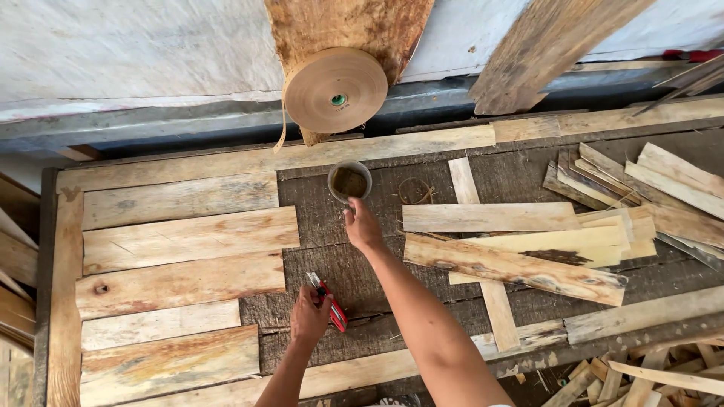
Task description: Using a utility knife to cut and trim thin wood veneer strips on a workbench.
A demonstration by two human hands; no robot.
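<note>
Head view only; right hand (362, 226) stretched forward, fingertips pinching the near rim of the small cup (349, 182) of brownish stuff, which stands toward the far edge of the workbench (332, 249), straight ahead of that hand; left hand (310, 316) closed around a red utility knife (329, 301) near the bench's near edge, its long axis slanting near-right; cup lies well apart from the left; paper tape roll (335, 89) hangs beyond the cup; wood planks (181, 249) lie left.
</note>
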